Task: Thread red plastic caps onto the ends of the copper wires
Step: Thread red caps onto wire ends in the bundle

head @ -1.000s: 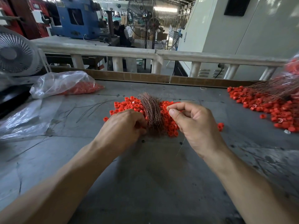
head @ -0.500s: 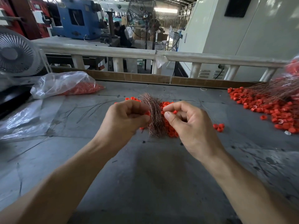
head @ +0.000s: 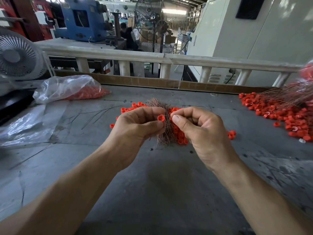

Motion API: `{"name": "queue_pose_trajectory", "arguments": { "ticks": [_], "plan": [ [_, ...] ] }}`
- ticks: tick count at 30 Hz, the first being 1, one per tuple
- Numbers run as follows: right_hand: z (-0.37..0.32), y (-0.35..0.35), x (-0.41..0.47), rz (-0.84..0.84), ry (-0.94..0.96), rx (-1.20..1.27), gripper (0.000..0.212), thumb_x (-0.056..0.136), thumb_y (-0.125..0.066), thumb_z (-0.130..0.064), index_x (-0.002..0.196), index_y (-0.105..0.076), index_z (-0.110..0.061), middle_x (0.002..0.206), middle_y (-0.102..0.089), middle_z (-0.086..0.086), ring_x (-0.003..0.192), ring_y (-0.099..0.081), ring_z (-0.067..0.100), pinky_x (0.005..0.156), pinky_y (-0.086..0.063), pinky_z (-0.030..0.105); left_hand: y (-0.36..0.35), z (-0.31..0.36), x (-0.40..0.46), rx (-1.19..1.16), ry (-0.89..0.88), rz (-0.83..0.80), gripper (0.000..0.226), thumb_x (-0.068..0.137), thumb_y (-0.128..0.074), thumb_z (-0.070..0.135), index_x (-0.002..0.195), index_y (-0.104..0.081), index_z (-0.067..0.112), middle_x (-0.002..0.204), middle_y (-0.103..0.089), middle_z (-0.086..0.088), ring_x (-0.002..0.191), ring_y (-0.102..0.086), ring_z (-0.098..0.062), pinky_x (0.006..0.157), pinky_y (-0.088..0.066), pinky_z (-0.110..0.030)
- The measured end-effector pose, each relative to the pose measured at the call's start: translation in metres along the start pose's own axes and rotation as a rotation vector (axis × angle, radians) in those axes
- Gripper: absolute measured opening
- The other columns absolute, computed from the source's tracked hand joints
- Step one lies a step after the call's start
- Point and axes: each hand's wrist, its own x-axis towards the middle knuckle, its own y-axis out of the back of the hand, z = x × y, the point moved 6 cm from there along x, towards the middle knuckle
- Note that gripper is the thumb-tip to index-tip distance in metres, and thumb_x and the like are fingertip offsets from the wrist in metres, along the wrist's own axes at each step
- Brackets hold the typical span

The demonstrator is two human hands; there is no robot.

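Observation:
My left hand (head: 135, 131) pinches one red plastic cap (head: 160, 118) between thumb and forefinger, its hollow side facing me. My right hand (head: 201, 133) is raised close beside it, thumb and forefinger pinched together on a thin copper wire that is barely visible. Behind both hands a bundle of copper wires (head: 165, 133) lies on a pile of red caps (head: 179, 136) on the grey table (head: 160, 184). The hands hide much of the pile.
A clear plastic bag of red caps (head: 71, 89) lies at the back left, next to a white fan (head: 17, 56). A second heap of red caps (head: 279, 114) with long copper wires (head: 291, 94) spreads at the right. Flat plastic sheeting (head: 25, 122) covers the left side.
Both hands have risen from the pile. My left hand came up holding a single red cap, and my right hand drew in beside it with its fingertips pinched.

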Motion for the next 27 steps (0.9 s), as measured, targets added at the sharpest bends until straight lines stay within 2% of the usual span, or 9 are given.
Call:
{"name": "queue_pose_trajectory", "arguments": {
  "ticks": [6,10,15,17,21,27],
  "plan": [
    [0.0013,-0.004,-0.0018,-0.035,0.0,-0.02,0.008,0.092,-0.073,-0.013,0.087,-0.077,-0.017,0.052,-0.052,-0.014,0.046,-0.039,0.001,0.047,-0.033,0.012,-0.0013,0.0009,-0.0014,0.076,-0.044,0.005,0.034,0.065,-0.075,0.005,0.098,-0.069,0.005,0.085,-0.066,-0.012,0.076,-0.068,-0.018,0.072,-0.06,-0.027],
    [0.0029,-0.0085,-0.0031,-0.033,-0.02,-0.016,0.008,0.087,-0.072,-0.026,0.086,-0.076,-0.018,0.056,-0.057,-0.008,0.045,-0.04,0.001,0.047,-0.032,0.012,-0.0037,0.0032,-0.0032,0.138,-0.096,0.012,0.028,0.072,-0.076,0.0,0.097,-0.065,0.004,0.081,-0.067,-0.013,0.073,-0.068,-0.02,0.07,-0.061,-0.029],
    [0.0005,-0.0072,-0.0035,-0.024,-0.02,-0.035,0.01,0.085,-0.071,-0.029,0.085,-0.077,-0.02,0.057,-0.059,-0.005,0.047,-0.042,0.001,0.047,-0.033,0.011,-0.0042,0.0076,-0.0052,0.159,-0.122,0.039,0.024,0.08,-0.073,-0.011,0.097,-0.064,0.003,0.08,-0.068,-0.016,0.063,-0.069,-0.015,0.052,-0.049,-0.012],
    [-0.0007,-0.0075,-0.0041,-0.035,-0.012,-0.036,0.008,0.087,-0.072,-0.026,0.086,-0.077,-0.02,0.056,-0.059,-0.008,0.046,-0.042,0.0,0.048,-0.033,0.011,-0.0041,0.0084,-0.0059,0.152,-0.128,0.038,0.024,0.08,-0.073,-0.011,0.097,-0.063,0.003,0.081,-0.067,-0.017,0.062,-0.069,-0.013,0.049,-0.046,-0.01],
    [-0.0012,-0.0088,-0.0048,-0.055,-0.013,-0.058,0.008,0.093,-0.073,-0.016,0.086,-0.077,-0.018,0.054,-0.059,-0.012,0.045,-0.046,-0.001,0.048,-0.034,0.008,-0.0038,0.0084,-0.0054,0.155,-0.138,0.03,0.026,0.08,-0.074,-0.011,0.099,-0.065,0.003,0.088,-0.065,-0.021,0.069,-0.069,-0.017,0.054,-0.05,-0.012],
    [-0.0009,-0.0065,-0.0047,-0.02,-0.034,-0.081,0.009,0.093,-0.073,-0.016,0.085,-0.076,-0.019,0.057,-0.063,-0.009,0.048,-0.048,-0.001,0.05,-0.037,0.01,-0.0028,0.004,-0.0033,0.105,-0.124,0.0,0.026,0.081,-0.07,-0.013,0.103,-0.067,0.001,0.095,-0.068,-0.021,0.086,-0.072,-0.027,0.075,-0.059,-0.026]
  ]
}}
